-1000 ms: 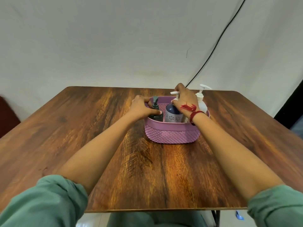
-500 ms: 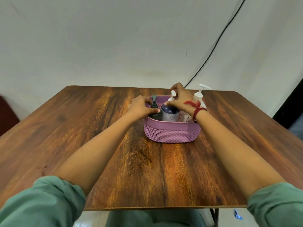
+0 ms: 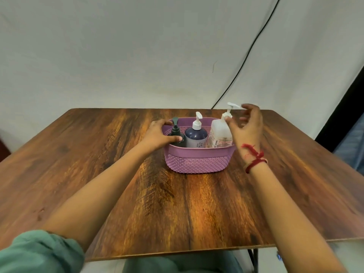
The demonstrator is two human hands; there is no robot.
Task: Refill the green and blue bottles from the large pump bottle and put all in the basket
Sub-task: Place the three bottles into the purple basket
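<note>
Left hand (image 3: 157, 135) curled round green bottle (image 3: 177, 134) at the left end of the pink basket (image 3: 199, 160), thumb on bottle front. Blue bottle (image 3: 196, 137) in the middle, large pump bottle (image 3: 219, 134) on the right, all upright. Right hand (image 3: 247, 131) just beside the pump head, fingers loosely spread, gripping nothing.

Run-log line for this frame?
left hand: grips green bottle | right hand: empty, by large pump bottle | blue bottle: upright in basket
</note>
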